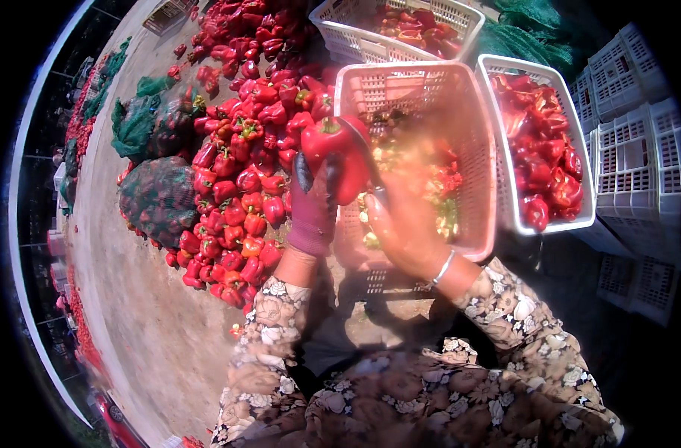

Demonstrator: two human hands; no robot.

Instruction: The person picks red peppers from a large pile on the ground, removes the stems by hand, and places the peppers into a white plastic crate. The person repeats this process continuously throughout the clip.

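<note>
A large red bell pepper [340, 153], green stem upward, is gripped in my left hand [312, 205], which wears a dark purple glove. My bare right hand [409, 228], a silver bracelet at its wrist, is closed beside the pepper's lower right. A thin dark blade-like tool [369, 160] runs from that hand along the pepper's right side; glare blurs its exact shape. Both hands are above the near left part of a pinkish-white plastic crate [486, 179]. Inside lie pale and green pepper cores [445, 213] and red scraps, partly hidden by the right hand.
Whole red peppers [232, 201] are heaped on the ground at left, beside full green mesh sacks [159, 196]. A white crate [588, 201] of opened red peppers stands at right, another crate [340, 41] behind. Stacked white crates [628, 160] rise at far right.
</note>
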